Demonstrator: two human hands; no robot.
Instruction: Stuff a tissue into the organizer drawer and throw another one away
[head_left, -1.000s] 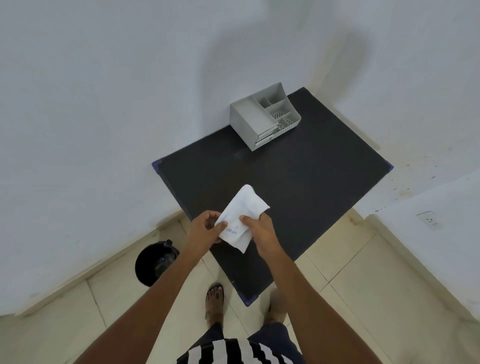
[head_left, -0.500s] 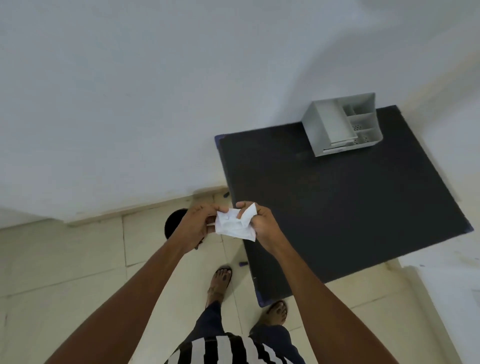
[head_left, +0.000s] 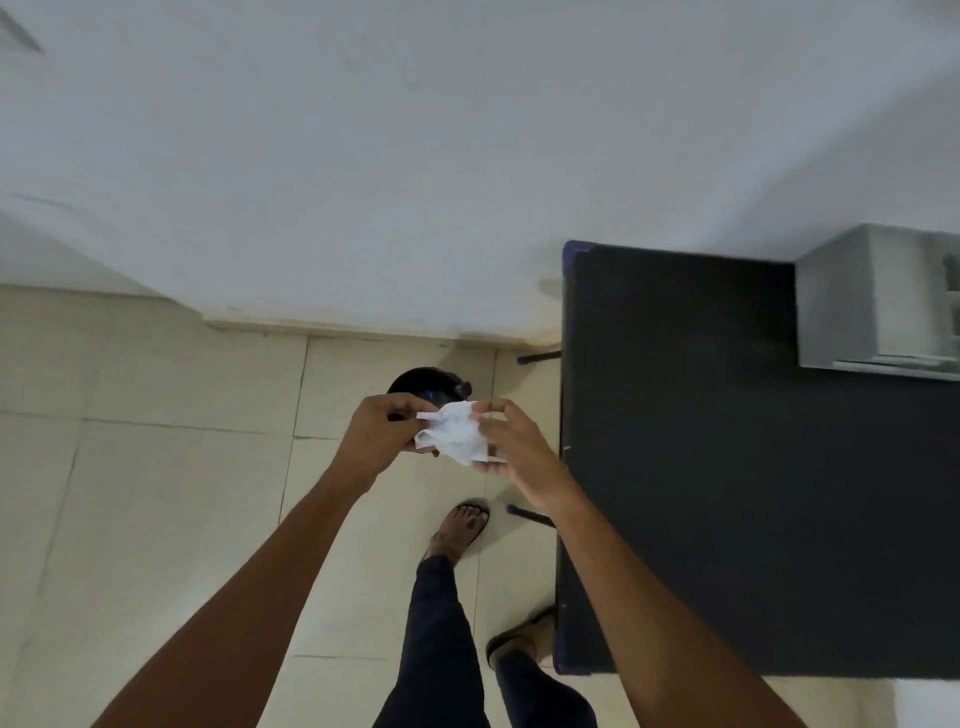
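A crumpled white tissue (head_left: 456, 432) is held between my left hand (head_left: 378, 435) and my right hand (head_left: 511, 448), both gripping it over the floor. Directly beneath and behind the tissue sits a small round black bin (head_left: 422, 384) on the tiles, partly hidden by my hands. The grey desk organizer (head_left: 862, 304) stands on the black table (head_left: 727, 467) at the far right, cut off by the frame edge; its drawer front faces down the image and looks pushed in.
A white wall fills the upper half. Cream floor tiles spread left and below. The table's left edge and its dark legs (head_left: 537, 357) stand just right of the bin. My sandalled feet (head_left: 460, 532) are on the tiles beside the table.
My view has swung left, away from the table. Both hands have carried the tissue off the tabletop to above the black bin, scrunching it smaller.
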